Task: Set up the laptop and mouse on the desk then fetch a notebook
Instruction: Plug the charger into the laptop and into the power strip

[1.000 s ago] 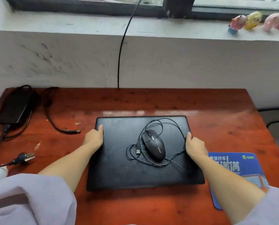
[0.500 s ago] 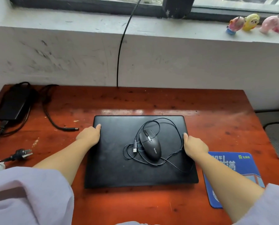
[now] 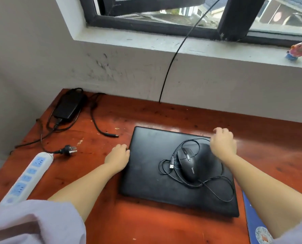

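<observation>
A closed black laptop [image 3: 146, 173] lies flat on the red-brown wooden desk [image 3: 146, 115]. On its lid sits a black wired mouse [image 3: 189, 166], its cable looped loosely around it and the USB plug [image 3: 171, 166] lying free on the lid. My left hand [image 3: 118, 155] rests against the laptop's left edge, fingers curled on it. My right hand [image 3: 222, 144] hovers over the laptop's back right corner, fingers loosely bent, holding nothing. No notebook is in view.
A blue mouse pad [image 3: 252, 219] lies at the desk's right front. At the left are a black power adapter [image 3: 68, 106] with its cords, a loose plug [image 3: 70, 149] and a white power strip [image 3: 27, 176]. A black cable [image 3: 169, 67] hangs from the window. Small toys [image 3: 298, 50] stand on the sill.
My right hand has let go of the laptop's right edge and risen toward its back right corner. The view has swung left and up. The left hand stays at the left edge.
</observation>
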Tool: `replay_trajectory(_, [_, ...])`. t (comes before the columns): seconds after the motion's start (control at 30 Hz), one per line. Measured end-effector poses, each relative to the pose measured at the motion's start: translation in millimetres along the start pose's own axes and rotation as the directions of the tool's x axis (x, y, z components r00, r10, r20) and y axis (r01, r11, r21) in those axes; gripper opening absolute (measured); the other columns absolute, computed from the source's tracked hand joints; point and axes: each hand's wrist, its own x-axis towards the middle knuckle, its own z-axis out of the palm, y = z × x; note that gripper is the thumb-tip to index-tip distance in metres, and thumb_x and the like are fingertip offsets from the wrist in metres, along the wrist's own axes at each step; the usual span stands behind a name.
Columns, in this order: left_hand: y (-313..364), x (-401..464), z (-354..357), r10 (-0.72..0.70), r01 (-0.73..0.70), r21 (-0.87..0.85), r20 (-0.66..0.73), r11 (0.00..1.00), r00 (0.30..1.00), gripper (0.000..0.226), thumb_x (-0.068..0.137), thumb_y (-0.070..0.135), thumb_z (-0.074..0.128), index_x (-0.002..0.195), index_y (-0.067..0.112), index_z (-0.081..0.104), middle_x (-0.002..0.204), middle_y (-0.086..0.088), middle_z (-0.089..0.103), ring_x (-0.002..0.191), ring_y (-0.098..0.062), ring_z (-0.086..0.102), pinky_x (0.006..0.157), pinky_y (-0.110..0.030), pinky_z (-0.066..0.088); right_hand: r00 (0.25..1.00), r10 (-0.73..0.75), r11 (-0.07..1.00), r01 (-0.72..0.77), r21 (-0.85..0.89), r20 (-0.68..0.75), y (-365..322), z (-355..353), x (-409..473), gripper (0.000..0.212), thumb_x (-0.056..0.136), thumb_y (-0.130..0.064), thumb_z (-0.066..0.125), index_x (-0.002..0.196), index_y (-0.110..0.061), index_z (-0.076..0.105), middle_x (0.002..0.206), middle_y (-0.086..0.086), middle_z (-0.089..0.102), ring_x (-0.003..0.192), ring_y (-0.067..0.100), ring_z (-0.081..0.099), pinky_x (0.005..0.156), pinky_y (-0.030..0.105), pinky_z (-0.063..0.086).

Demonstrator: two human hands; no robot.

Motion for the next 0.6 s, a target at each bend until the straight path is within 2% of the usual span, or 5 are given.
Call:
replay_trajectory(0.13, [-32, 10, -21, 0.044, -0.043, 0.014, -0.092, 0.999, 0.995, 0.032, 0.096, 0.02, 0.037, 0.123, 0.014, 0.053, 0.127, -0.01, 0.055, 0.119, -0.03, 0.051, 0.097, -0.042, 0.046, 0.975, -0.224, 0.972, 0.224, 0.072, -0.006, -87, 8, -5, 0.031, 0.093, -0.014, 0.041, 0.12, -0.011, 0.055, 0.12, 0.013, 0.057, 0.11, 0.034, 0.05, 0.086, 0.042, 0.043])
replay_trajectory(0.27, [-55, 36, -43, 0.121, -0.106, 0.13, -0.106, 0.986, 0.987, 0.038, 0.095, 0.016, 0.04, 0.132, 0.013, 0.048, 0.129, -0.01, 0.051, 0.122, -0.029, 0.047, 0.096, -0.044, 0.046, 0.921, -0.374, 0.926, 0.365, 0.094, 0.107, -157, 31, -22, 0.029, 0.093, -0.017, 0.04, 0.118, -0.01, 0.055, 0.118, 0.011, 0.056, 0.11, 0.032, 0.05, 0.087, 0.042, 0.042])
replay_trajectory(0.4, [-75, 63, -48, 0.318, -0.284, 0.329, -0.054, 0.901, 0.947, 0.044, 0.094, 0.015, 0.045, 0.137, 0.013, 0.043, 0.134, -0.008, 0.047, 0.124, -0.029, 0.045, 0.099, -0.04, 0.04, 0.89, -0.387, 0.922, 0.365, 0.13, 0.242, -200, 61, -27, 0.032, 0.097, -0.019, 0.035, 0.122, -0.006, 0.051, 0.124, 0.014, 0.053, 0.113, 0.035, 0.049, 0.088, 0.041, 0.041])
replay_trajectory(0.5, [-86, 81, -50, 0.428, -0.388, 0.402, -0.012, 0.829, 0.904, 0.039, 0.093, 0.018, 0.048, 0.131, 0.013, 0.048, 0.131, -0.009, 0.049, 0.122, -0.029, 0.046, 0.103, -0.038, 0.035, 0.885, -0.367, 0.93, 0.349, 0.113, 0.286, -221, 76, -21, 0.039, 0.098, -0.021, 0.035, 0.132, -0.007, 0.045, 0.136, 0.014, 0.049, 0.122, 0.034, 0.046, 0.1, 0.041, 0.038])
replay_trajectory(0.6, [-89, 93, -55, 0.512, -0.471, 0.397, 0.004, 0.788, 0.859, 0.027, 0.091, 0.02, 0.054, 0.115, 0.008, 0.056, 0.116, -0.012, 0.055, 0.108, -0.033, 0.052, 0.091, -0.041, 0.041, 0.899, -0.304, 0.95, 0.312, 0.026, 0.315, -235, 82, -10, 0.038, 0.099, -0.027, 0.031, 0.124, -0.007, 0.052, 0.129, 0.018, 0.054, 0.117, 0.037, 0.05, 0.097, 0.042, 0.038])
